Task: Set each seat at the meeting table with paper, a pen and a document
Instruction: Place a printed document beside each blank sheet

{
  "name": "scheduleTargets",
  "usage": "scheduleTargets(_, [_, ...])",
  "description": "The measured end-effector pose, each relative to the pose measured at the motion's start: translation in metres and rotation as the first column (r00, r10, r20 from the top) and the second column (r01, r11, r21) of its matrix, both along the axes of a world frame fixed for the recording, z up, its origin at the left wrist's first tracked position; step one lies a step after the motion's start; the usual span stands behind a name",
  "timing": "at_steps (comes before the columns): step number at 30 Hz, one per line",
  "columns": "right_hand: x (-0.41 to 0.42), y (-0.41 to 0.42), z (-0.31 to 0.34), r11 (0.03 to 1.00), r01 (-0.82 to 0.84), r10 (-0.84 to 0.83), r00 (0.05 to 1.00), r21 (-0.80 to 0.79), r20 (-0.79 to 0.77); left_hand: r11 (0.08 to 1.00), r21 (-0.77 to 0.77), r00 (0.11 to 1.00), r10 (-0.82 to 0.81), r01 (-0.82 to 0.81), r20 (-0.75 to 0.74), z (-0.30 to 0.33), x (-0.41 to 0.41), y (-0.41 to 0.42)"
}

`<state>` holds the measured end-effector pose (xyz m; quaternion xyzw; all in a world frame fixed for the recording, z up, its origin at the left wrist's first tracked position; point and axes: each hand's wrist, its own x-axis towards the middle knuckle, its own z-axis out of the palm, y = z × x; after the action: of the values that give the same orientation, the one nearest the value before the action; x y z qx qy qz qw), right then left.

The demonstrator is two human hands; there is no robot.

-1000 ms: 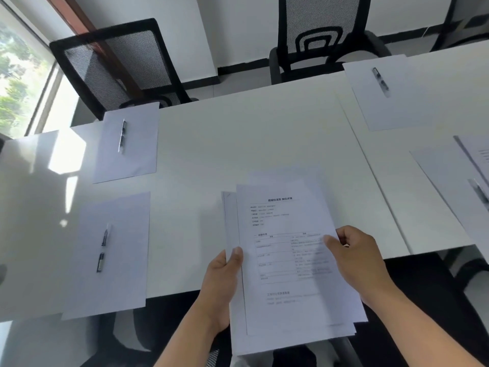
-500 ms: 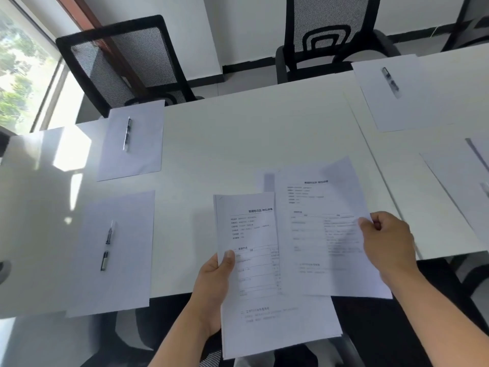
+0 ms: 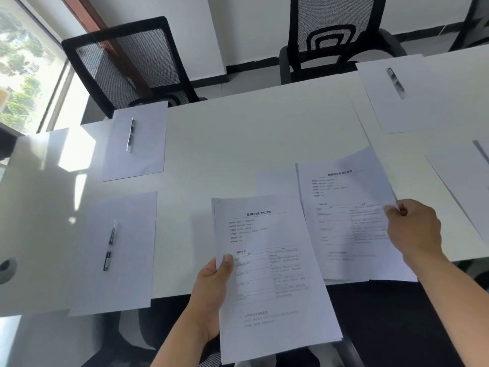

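Rightward went the right hand (image 3: 415, 229), pinching one document (image 3: 346, 221) clear of the stack (image 3: 272, 274) (printed pages) that the left hand (image 3: 211, 290) gripped over the table (image 3: 251, 141).

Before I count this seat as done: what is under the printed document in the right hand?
A blank sheet shows past the left edge of the document held by the right hand, on the white table. Whether a pen lies beneath is hidden.
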<state>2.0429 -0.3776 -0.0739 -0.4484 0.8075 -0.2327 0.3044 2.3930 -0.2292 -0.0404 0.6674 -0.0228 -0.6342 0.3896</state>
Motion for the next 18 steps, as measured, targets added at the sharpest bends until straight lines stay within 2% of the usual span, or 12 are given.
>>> scheduleTargets(11, [-0.016, -0.005, -0.012, 0.998, -0.054, 0.054, 0.998, 0.017, -0.036, 1.0, -0.006, 1.0, 0.012, -0.012, -0.001, 0.0, -0.005, -0.001])
scheduleTargets(18, [-0.019, -0.004, -0.012, 0.999, -0.029, 0.029, 0.999, 0.046, -0.012, 1.0, -0.013, 1.0, 0.01, -0.01, -0.005, 0.002, -0.011, -0.004])
